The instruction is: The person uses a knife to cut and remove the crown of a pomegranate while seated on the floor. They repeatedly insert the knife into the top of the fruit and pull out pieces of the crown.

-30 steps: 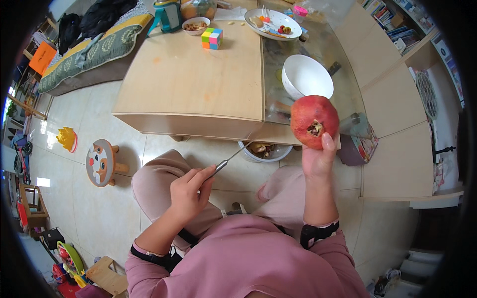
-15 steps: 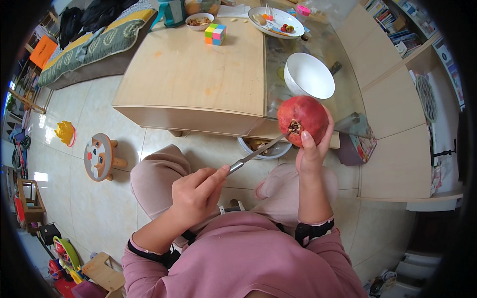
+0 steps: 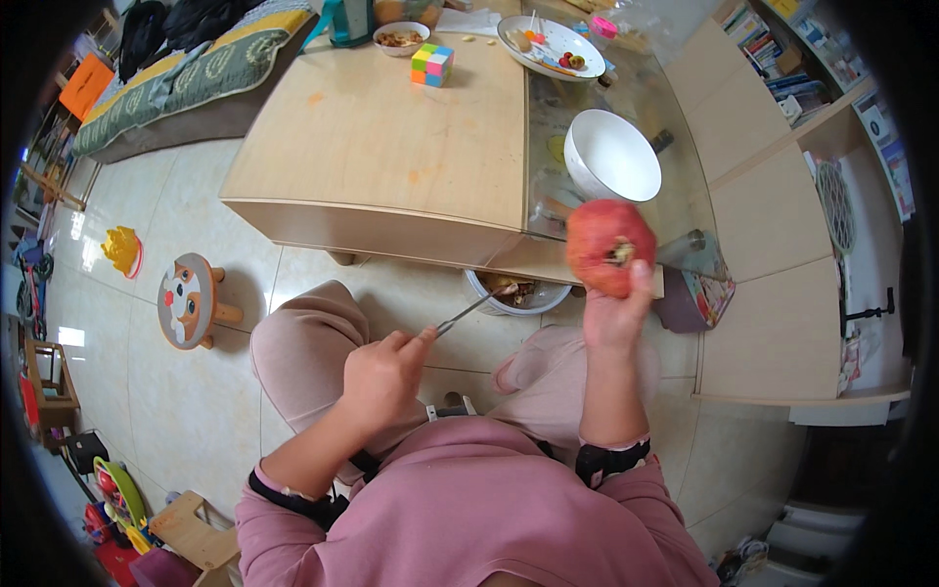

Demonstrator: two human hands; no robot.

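Note:
In my right hand (image 3: 616,318) rests a red pomegranate (image 3: 599,245), its crown end turned toward me and slightly smeared by motion. The thumb presses beside the crown, and the other fingers are mostly hidden behind the fruit. My left hand (image 3: 383,380) is closed around the handle of a slim metal knife (image 3: 465,313). Its blade points up and right, apart from the fruit, over a bin (image 3: 523,305) on the floor with scraps inside; a small brownish bit seems to be at the tip. Just beyond the pomegranate stands a white bowl (image 3: 613,155).
The wooden table (image 3: 381,147) bears a colourful puzzle cube (image 3: 430,67), a small snack bowl (image 3: 401,39) and a plate (image 3: 523,54) with fruit. A dog-face stool (image 3: 186,301) and a yellow toy crown (image 3: 121,251) are on the floor at left. Cabinets (image 3: 768,274) flank the right.
The knife tip has left the pomegranate's crown and dropped down and left, over the bin. The pomegranate has shifted slightly right and tilted in my right hand.

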